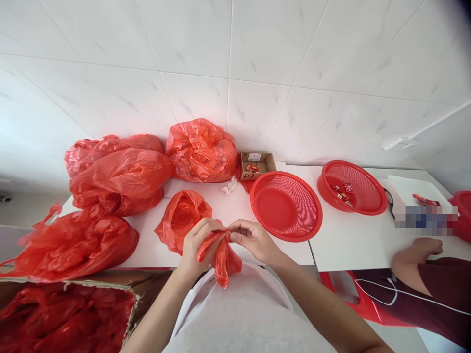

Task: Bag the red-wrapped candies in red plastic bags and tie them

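Observation:
A small red plastic bag (222,257) hangs in front of my chest at the table's near edge. My left hand (200,240) is closed round its top from the left. My right hand (252,238) pinches the same bunched top from the right, fingertips almost touching those of the left. Just behind my left hand an open, crumpled red bag (180,218) lies on the white table (346,245).
Large stuffed red bags (117,174) (201,149) (69,245) crowd the table's left and back. A cardboard box of red bags (62,316) sits low left. Two red mesh baskets (286,206) (349,186) and a small carton (256,164) stand right. Another person's arm (415,255) rests at far right.

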`<action>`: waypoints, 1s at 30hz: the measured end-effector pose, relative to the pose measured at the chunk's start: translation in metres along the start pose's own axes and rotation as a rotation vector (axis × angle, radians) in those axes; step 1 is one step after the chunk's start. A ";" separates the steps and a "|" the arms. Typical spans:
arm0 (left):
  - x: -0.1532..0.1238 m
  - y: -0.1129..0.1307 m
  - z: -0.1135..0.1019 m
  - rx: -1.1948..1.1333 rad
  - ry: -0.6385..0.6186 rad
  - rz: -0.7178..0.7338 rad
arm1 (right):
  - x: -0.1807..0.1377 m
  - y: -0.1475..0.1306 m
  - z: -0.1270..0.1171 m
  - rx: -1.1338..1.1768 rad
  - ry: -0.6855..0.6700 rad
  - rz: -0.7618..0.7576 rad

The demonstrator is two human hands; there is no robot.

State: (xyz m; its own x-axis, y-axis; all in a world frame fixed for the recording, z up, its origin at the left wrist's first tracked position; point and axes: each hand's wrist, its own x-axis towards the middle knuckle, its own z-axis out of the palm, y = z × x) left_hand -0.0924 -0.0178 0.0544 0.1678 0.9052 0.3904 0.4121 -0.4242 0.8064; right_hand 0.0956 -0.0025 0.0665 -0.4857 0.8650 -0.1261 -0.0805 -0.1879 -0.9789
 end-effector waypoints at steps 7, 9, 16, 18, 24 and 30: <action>-0.002 -0.003 -0.025 -0.075 -0.264 -0.018 | 0.001 -0.027 0.002 -0.596 -0.085 -0.074; 0.000 -0.004 -0.029 -0.054 -0.277 0.004 | 0.002 -0.033 0.003 -0.782 -0.084 -0.168; -0.004 -0.020 -0.044 0.032 -0.247 0.079 | -0.011 -0.027 0.006 -1.019 -0.221 -0.257; -0.010 -0.020 -0.052 0.014 -0.266 -0.001 | -0.017 -0.020 0.008 -0.947 -0.244 -0.190; -0.040 0.005 -0.089 -0.286 -0.410 -0.425 | -0.017 -0.013 0.016 -0.627 -0.215 -0.064; -0.110 -0.008 -0.149 -0.446 -0.148 -0.616 | -0.003 -0.008 0.012 -0.510 -0.092 -0.025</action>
State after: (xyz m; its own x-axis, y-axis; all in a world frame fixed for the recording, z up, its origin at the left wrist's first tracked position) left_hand -0.2474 -0.1175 0.0712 0.1564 0.9618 -0.2245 0.0752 0.2150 0.9737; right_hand 0.0870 -0.0098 0.0763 -0.5651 0.8177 -0.1094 0.3300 0.1025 -0.9384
